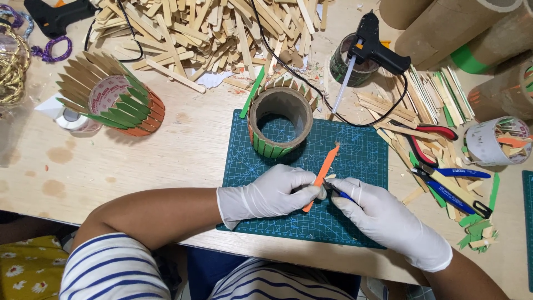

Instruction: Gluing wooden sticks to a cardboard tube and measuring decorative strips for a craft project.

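Both hands wear white gloves over a green cutting mat [355,153]. My left hand [272,191] pinches an orange craft stick [323,169] that slants up to the right. My right hand [377,214] grips a small blue-handled cutter [338,193] whose jaws meet the stick near its lower part. Just beyond them on the mat stands a cardboard ring [280,119] with green and orange sticks glued around its outside.
A heap of plain wooden sticks [205,30] fills the back. A black glue gun [375,47] rests on a tape roll. A finished stick-covered holder [114,97] lies at left. Red pliers [430,133], blue cutters [455,186], coloured sticks and a white cup [494,141] lie right.
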